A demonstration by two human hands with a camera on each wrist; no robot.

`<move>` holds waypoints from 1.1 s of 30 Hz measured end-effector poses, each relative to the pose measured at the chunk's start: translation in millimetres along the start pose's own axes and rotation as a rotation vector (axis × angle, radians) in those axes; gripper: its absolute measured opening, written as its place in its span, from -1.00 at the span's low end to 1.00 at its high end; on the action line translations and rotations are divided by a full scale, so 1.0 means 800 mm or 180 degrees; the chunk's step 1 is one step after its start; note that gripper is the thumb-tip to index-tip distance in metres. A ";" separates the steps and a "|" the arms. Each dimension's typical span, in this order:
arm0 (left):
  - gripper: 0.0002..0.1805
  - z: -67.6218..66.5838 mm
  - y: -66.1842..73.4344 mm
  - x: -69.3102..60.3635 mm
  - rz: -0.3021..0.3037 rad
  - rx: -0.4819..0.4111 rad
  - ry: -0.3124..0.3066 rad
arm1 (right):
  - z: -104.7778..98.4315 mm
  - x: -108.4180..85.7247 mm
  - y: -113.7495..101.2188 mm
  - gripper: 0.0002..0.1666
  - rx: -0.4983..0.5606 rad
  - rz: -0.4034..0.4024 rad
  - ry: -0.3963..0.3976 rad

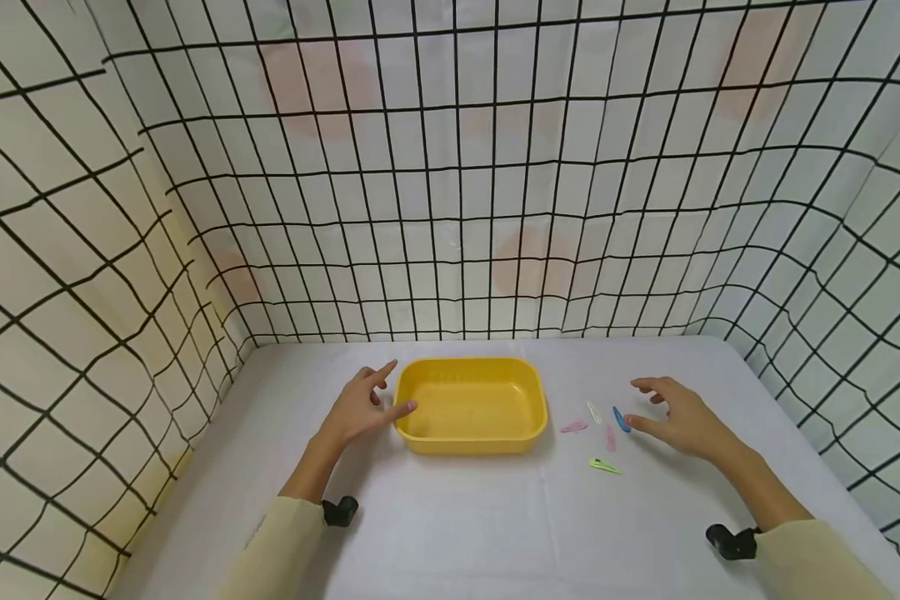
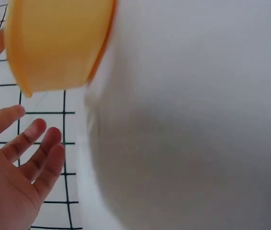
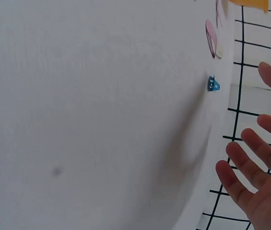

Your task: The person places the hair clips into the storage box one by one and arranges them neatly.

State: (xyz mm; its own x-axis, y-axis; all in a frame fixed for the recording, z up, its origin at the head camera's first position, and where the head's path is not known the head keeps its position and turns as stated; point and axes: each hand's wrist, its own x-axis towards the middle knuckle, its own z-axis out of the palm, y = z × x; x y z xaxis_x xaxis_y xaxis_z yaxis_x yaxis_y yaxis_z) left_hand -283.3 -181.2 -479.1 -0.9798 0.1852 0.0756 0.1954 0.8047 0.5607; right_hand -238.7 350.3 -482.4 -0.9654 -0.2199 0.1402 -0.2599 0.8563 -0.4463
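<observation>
Behind and beside the white table (image 1: 450, 533) stands a black wire grid (image 1: 460, 169); on the table, toward its far edge, sits the yellow tray (image 1: 468, 447), upright, with nothing visible inside; the left hand (image 1: 362, 406) is at its left side and the right hand (image 1: 678, 417) is well apart from it, beyond a small scatter of clips.

The step in hand looks like the right hand's reach for the blue clip (image 1: 621, 419), which lies on the table just beside the thumb tip; to do it well, the hand would best come low, set thumb and forefinger across the clip's narrow sides and pinch lightly, since so flat a thing could skid; the left hand need only steady the tray, without pressing on its rim.

In pose, both forearms slant inward from the lower corners; the right hand is spread and holds nothing, its thumb and forefinger wide apart; the left is likewise unclosed, thumb out over the rim, though whether it touches I cannot tell.

Smallest are the other clips: two pink clips (image 1: 573, 426), a pale clip (image 1: 593, 412) and, nearest the person, a green clip (image 1: 604, 466).
</observation>
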 end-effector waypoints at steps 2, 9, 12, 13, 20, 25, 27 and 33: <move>0.04 0.004 0.000 -0.002 -0.0023 -0.0076 0.0012 | 0.006 -0.001 0.000 -0.16 0.0044 -0.0005 0.0047; -0.16 0.019 -0.001 -0.008 -0.0045 -0.0380 0.0195 | 0.025 0.000 -0.003 -0.34 0.0226 0.0051 0.0194; -0.23 0.026 0.000 -0.009 -0.0004 -0.0463 0.0329 | 0.033 0.001 -0.002 -0.44 0.0282 0.0036 0.0247; -0.25 0.028 0.001 -0.010 0.0036 -0.0481 0.0373 | 0.036 0.001 -0.002 -0.46 0.0303 0.0042 0.0262; -0.32 0.035 0.001 -0.009 0.0142 -0.0699 0.0481 | 0.048 0.005 -0.003 -0.55 0.0309 0.0205 0.0225; -0.33 0.038 -0.001 -0.011 0.0069 -0.0869 0.0490 | 0.058 0.006 -0.001 -0.60 0.0282 0.0184 0.0184; -0.32 0.039 -0.001 -0.011 0.0008 -0.0926 0.0483 | 0.061 0.007 0.000 -0.62 0.0241 0.0178 0.0182; -0.31 0.040 0.006 -0.012 -0.0061 -0.1025 0.0515 | 0.059 0.007 -0.004 -0.64 0.0179 0.0167 0.0220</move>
State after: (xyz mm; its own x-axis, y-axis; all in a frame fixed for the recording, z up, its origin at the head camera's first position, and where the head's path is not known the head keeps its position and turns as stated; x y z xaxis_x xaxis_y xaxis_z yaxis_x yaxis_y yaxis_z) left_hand -271.9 -161.0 -503.4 -0.9823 0.0593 0.1777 0.1786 0.5832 0.7924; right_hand -244.1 324.5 -521.8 -0.9744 -0.1409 0.1752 -0.2116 0.8378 -0.5034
